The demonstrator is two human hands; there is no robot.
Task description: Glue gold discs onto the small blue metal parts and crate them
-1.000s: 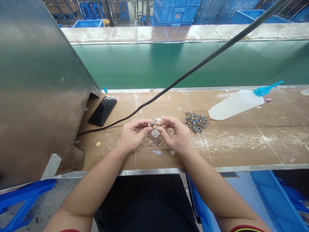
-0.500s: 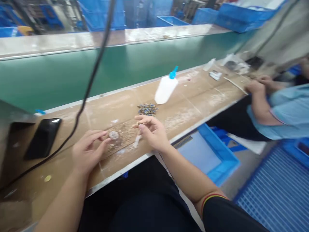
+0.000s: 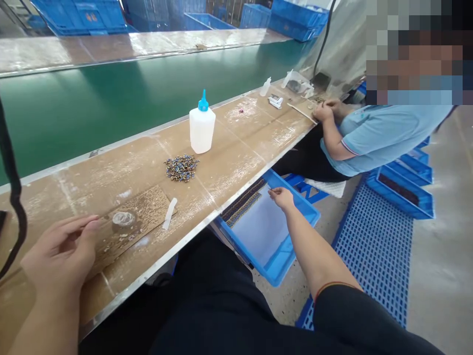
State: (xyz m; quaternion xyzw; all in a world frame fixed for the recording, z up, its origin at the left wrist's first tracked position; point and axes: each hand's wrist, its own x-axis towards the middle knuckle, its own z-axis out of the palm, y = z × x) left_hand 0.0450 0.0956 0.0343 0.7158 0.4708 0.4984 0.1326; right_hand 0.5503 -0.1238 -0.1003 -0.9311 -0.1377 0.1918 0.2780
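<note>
My left hand [image 3: 62, 251] is at the bench's left, thumb and forefinger pinched together; whatever is between them is too small to make out. Just right of it, a round clear blob of glue [image 3: 123, 219] sits on a speckled brown board [image 3: 148, 209]. A white strip [image 3: 170, 213] lies across the board's right end. Over the blue tray [image 3: 273, 276] below the bench edge, my right hand [image 3: 283, 198] pinches a tiny piece I cannot name. Rows of small dark and gold pieces [image 3: 244, 203] line the tray's left side, on a pale sheet [image 3: 258, 231].
A pile of small blue and brass-coloured parts [image 3: 181, 167] lies beside a white bottle [image 3: 202, 130] with a blue nozzle. Behind runs a green belt [image 3: 111, 108]. To the right, a co-worker in a light blue shirt [image 3: 384, 133] works at the bench. A black cable [image 3: 13, 197] hangs at left.
My right hand has moved from above the board, near the parts pile, out to the right over the blue tray. The view has turned to the right; my left hand stays beside the glue.
</note>
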